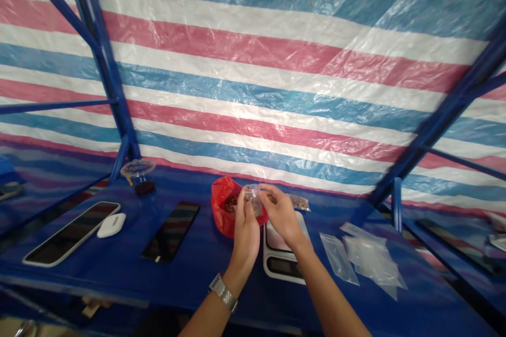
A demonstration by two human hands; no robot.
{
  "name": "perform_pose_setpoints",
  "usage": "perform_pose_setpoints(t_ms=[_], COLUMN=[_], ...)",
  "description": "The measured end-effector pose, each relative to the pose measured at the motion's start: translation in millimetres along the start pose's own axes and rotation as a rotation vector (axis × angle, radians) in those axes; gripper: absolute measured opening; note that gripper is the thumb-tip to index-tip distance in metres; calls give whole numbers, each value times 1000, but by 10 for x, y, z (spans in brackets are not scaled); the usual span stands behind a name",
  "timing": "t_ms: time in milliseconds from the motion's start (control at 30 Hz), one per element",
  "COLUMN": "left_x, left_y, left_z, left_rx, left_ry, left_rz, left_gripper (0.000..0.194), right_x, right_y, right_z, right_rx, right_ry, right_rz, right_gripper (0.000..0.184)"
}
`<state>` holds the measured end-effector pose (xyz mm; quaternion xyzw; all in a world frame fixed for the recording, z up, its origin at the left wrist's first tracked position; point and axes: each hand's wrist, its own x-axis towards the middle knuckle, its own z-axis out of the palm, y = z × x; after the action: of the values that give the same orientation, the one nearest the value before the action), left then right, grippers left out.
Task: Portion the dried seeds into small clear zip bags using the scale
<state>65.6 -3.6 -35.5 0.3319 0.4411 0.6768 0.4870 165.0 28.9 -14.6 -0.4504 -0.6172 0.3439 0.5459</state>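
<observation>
Silver link-band wristwatch [223,292] on the left wrist [236,276]; forearms [324,295] bare.

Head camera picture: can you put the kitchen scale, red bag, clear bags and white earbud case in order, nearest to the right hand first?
From the right hand:
1. Kitchen scale, just under it.
2. Red plastic bag, to its left.
3. Clear plastic bags, to its right.
4. White earbud case, far left.

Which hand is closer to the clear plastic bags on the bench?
Right. The right hand is left of the clear plastic bags, above the digital scale. The left hand is farther left, past the scale; both are at a small clear cup.
</observation>
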Motion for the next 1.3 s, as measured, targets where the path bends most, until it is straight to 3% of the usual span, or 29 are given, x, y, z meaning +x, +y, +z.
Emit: perform_pose_setpoints(t_ms=[100,233,333,467,533,733,967,1300], left_x=[-42,-115,-193,-271,-266,-123,-84,-40], left_y=[3,35,46,28,-6,-148,-147,-215], left_z=[4,65,116,107,64,-76,-58,-134], left_rx=[123,195,311,603,774,1187,1285,1493], left_ry=[-57,-179,-273,-315,-344,-354,-285,-241], left_rz=[134,169,212,420,549,762,849,788], left_gripper=[38,43,40,31,25,26,30,33], right_x=[-63,-179,-240,-265,-256,-182,-195,-378], right_y=[-89,-180,-176,-1,160,462,299,271], right_z=[-75,-224,-464,-855,-978,-979,-1098,-1378], right_rx=[41,28,36,41,-62,-357,-626,-711], right_ry=[-4,11,79,132,108,44,105,143], right_rz=[-53,-103,-103,33,65,-37,-178,-215], right_gripper=[32,26,27,33,31,22,31,30])
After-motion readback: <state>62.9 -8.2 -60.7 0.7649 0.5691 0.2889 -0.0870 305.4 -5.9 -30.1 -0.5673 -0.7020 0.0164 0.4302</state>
